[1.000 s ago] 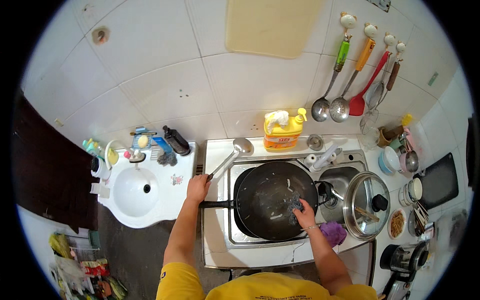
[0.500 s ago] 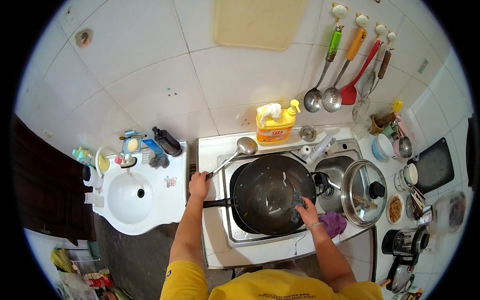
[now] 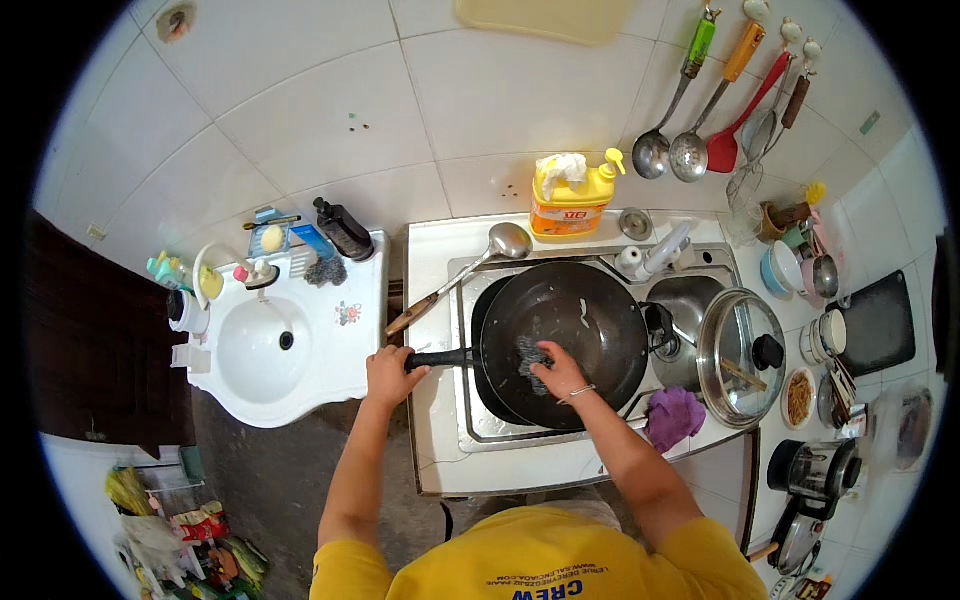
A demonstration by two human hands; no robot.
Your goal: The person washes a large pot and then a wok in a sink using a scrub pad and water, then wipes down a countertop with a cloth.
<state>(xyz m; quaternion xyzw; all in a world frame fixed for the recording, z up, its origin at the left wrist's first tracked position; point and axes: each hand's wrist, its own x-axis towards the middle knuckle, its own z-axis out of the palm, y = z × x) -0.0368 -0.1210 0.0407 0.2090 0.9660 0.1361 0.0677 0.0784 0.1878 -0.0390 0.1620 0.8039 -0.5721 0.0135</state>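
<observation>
A large dark wok (image 3: 590,370) rests over the steel sink, its long black handle pointing left. My left hand (image 3: 389,374) is closed round the end of that handle. Inside the wok, my right hand (image 3: 560,370) presses a grey wire scouring pad (image 3: 530,362) against the left part of the inner surface. Pale bits of food or water marks show on the wok's bottom. Just beyond my left hand lies a ladle (image 3: 465,275) with a wooden grip, its bowl toward the wall.
Behind the wok stands a yellow pump bottle (image 3: 572,200) beside a white faucet (image 3: 662,258). To the right are a glass lid (image 3: 735,340), a purple cloth (image 3: 675,418) and a plate of brown food (image 3: 798,398). A white washbasin (image 3: 240,370) stands left. Utensils hang on the wall.
My left hand has let go of the ladle and taken the wok's handle. My right hand has slid the scouring pad leftward across the wok. The view has shifted.
</observation>
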